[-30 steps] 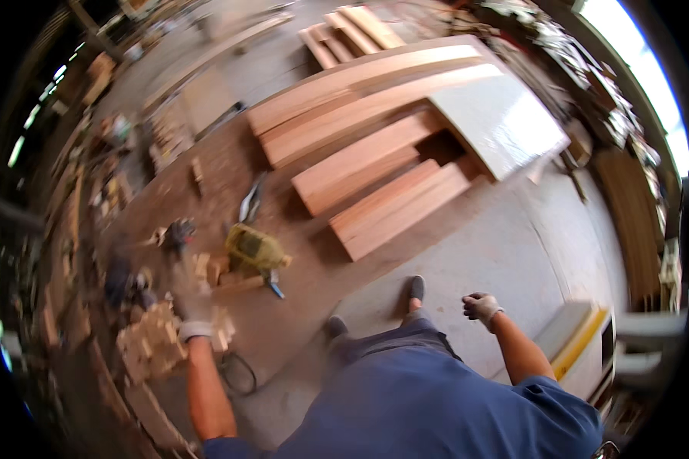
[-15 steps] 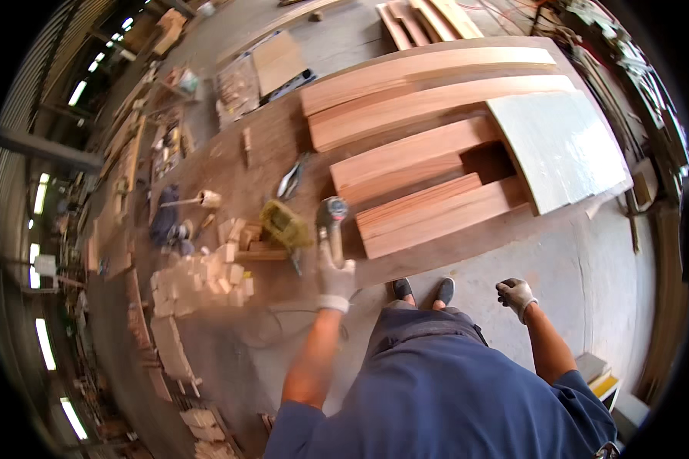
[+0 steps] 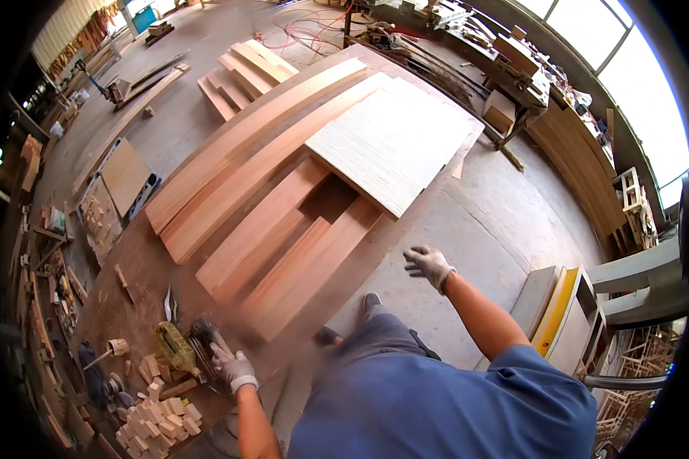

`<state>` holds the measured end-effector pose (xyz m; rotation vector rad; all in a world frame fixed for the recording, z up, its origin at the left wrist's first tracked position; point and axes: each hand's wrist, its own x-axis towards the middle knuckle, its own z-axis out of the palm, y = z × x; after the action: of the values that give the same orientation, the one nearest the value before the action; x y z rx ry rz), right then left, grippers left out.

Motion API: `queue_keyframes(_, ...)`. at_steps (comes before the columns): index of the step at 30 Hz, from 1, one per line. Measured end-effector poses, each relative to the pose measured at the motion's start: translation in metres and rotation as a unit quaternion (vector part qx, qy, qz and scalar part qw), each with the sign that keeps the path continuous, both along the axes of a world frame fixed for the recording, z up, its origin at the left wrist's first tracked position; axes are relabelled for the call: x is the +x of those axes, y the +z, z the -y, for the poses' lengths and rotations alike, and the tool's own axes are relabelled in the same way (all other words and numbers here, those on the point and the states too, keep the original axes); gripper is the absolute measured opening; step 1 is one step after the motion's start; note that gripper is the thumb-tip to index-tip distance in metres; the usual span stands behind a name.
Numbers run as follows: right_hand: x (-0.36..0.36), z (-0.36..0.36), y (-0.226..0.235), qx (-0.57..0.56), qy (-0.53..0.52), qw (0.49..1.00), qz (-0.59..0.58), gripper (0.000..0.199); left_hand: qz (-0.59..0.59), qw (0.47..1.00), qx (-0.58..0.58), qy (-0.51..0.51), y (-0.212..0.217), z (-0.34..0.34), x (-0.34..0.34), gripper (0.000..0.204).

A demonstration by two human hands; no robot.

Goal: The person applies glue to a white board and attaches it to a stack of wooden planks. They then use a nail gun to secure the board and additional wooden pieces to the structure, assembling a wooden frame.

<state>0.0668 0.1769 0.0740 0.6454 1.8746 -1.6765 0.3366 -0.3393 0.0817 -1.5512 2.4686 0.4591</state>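
My gloved left hand (image 3: 236, 370) grips a dark power tool (image 3: 205, 335) with a rounded head, at the table's near left; motion blur keeps its exact kind unclear. Right beside the tool is a translucent yellow-green plastic container (image 3: 175, 349). My right hand (image 3: 429, 266), also gloved, hangs over the floor past the table's near edge, fingers spread and holding nothing. Long reddish wooden boards (image 3: 272, 172) lie side by side across the table. A whitish flat panel (image 3: 394, 141) rests over their far right ends, with a dark gap showing under its edge.
Small wood blocks (image 3: 157, 424) are heaped at the table's near left, close to a brush (image 3: 116, 348) and pliers (image 3: 170, 304). More boards (image 3: 245, 73) are stacked beyond the table. A cluttered workbench (image 3: 505, 65) stands far right; a yellow-edged cabinet (image 3: 555, 314) is at right.
The view has swung to the right, so the table appears turned and the window side shows. My left hand still holds the power tool, now lower left. The right hand's curled fingers have spread.
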Motion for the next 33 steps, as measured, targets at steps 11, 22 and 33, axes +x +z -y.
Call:
queue_keyframes(11,-0.125,0.015,-0.058,-0.41,-0.195,0.89,0.042,0.028,-0.217,0.968,-0.084,-0.097,0.012,-0.08,-0.055,0.073)
queue_keyframes(22,-0.07,0.028,-0.058,-0.379,-0.204,0.901,0.049,0.025,-0.26,0.919,0.011,-0.296,0.042,-0.156,-0.325,0.065)
queue_keyframes(33,0.007,-0.067,-0.047,-0.445,-0.098,0.879,0.144,0.1,-0.063,0.872,0.149,-0.462,0.013,-0.179,-0.533,0.058)
